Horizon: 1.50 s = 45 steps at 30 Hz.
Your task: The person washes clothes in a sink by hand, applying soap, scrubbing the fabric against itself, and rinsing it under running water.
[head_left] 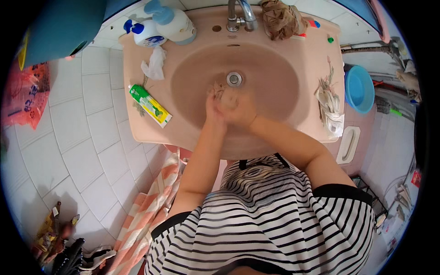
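Over the pink sink (279, 133), my two hands meet just on the near side of the metal drain (234, 79). My left hand (214, 107) is closed. Thin brownish strands (220, 87) show at its fingertips, too blurred to name. Pressed against it from the right is my right hand (240, 107), its fingers smeared by motion. Beyond the bowl stands a chrome faucet (233, 23); I cannot tell whether water runs. To the left on the rim lies a green and yellow tube (150, 105), apart from both hands.
Two pump bottles (176, 25) and a crumpled white tissue (155, 63) occupy the left rim. A brown plastic bag (280, 19) sits at the back right. Dried sprigs and a whitish cloth (331, 107) lie along the right rim. A blue basin (360, 89) is beyond it.
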### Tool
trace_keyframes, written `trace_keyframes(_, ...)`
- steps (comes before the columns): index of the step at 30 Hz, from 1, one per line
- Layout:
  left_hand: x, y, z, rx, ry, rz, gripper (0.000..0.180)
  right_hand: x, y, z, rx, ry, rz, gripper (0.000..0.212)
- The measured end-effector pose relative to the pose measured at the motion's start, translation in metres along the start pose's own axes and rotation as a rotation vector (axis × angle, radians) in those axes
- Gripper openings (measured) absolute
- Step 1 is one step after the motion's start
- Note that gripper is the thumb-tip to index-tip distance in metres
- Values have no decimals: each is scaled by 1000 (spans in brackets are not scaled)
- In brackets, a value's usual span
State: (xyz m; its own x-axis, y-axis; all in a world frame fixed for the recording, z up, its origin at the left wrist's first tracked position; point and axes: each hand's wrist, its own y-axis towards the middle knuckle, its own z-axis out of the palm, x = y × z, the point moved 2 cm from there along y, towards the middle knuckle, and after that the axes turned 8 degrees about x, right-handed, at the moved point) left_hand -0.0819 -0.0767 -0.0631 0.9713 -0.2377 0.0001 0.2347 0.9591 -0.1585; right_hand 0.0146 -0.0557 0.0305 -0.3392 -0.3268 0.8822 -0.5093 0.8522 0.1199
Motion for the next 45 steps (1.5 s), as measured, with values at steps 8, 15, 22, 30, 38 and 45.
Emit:
trace_keyframes(8,37,12,83,-705,177,93,34,-57,34,-22,-10,378,439,22)
trace_keyframes(15,-20,-44,3,-195,1519,13,33,6,-8,34,-49,26,134,22)
trace_keyframes(22,9,3,94,-427,89,169,41,-48,22,-29,-229,464,675,34)
trace_keyframes(30,27,-19,73,-570,507,144,43,-29,34,-32,124,971,806,45)
trace_keyframes(38,-15,-31,11,-70,1277,-36,31,64,-14,-12,374,269,-286,16)
trace_keyframes(45,17,5,82,-585,456,181,28,1,31,-25,-60,-147,-50,13)
